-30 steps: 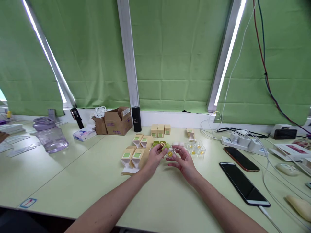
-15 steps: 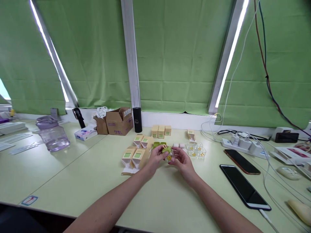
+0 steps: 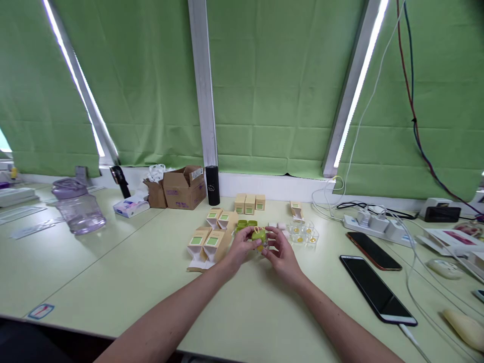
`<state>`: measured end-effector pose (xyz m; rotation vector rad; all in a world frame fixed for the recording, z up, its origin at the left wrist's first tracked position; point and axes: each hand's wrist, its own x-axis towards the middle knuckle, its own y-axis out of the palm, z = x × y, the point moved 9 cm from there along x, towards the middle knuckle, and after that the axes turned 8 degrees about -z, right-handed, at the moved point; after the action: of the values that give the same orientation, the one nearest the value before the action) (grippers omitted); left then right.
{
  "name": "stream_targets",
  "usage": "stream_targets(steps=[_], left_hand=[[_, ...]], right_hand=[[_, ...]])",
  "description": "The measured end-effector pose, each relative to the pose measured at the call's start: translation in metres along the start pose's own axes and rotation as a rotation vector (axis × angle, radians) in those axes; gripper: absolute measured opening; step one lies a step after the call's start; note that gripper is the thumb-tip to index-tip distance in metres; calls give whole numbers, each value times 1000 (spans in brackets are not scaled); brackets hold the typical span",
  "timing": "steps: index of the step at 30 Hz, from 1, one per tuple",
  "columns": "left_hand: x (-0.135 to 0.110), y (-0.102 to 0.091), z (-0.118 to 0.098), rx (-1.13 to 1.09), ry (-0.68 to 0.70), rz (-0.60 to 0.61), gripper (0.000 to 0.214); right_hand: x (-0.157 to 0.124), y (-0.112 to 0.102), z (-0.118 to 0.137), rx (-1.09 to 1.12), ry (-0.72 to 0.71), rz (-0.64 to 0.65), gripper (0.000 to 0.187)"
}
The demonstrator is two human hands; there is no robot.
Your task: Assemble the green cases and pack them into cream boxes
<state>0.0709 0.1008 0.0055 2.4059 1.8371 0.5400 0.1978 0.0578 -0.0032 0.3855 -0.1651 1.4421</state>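
Left hand (image 3: pixel 241 246) and right hand (image 3: pixel 280 252) are closed on one green-lidded jar (image 3: pixel 258 236), between four boxes (image 3: pixel 214 234), their green labels (image 3: pixel 196 240) too small to read, and four clear cups (image 3: pixel 304 233)

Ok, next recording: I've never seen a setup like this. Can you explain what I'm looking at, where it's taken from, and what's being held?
There is no machine here: a person works with two bare hands. The camera is worn on their head, looking forward and down. The left hand and right hand hold a small container with a green lid between their fingertips. Around them on the table are open small cartons to the left, closed small cartons behind, and clear cups to the right. Farther out are a lilac water bottle, a black tumbler and a white-framed smartphone.
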Motion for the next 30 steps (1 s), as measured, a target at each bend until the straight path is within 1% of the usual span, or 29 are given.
stream_targets(steps=[7, 11, 17, 19, 25, 30], left_hand=[[-2, 3, -2, 47, 8, 0, 44], [-3, 3, -4, 102, 38, -9, 47], [0, 0, -3, 200, 67, -44, 59], [-1, 2, -3, 228, 89, -35, 61], [-7, 10, -15, 304, 193, 1, 55], [-9, 12, -17, 374, 247, 14, 44]], right_hand=[[-2, 6, 6, 3, -21, 33, 46], [0, 3, 3, 17, -4, 14, 46], [3, 2, 1, 108, 29, 17, 49], [4, 0, 1, 130, 38, 10, 50], [6, -5, 2, 176, 53, -27, 51], [6, -6, 2, 176, 33, -43, 49]])
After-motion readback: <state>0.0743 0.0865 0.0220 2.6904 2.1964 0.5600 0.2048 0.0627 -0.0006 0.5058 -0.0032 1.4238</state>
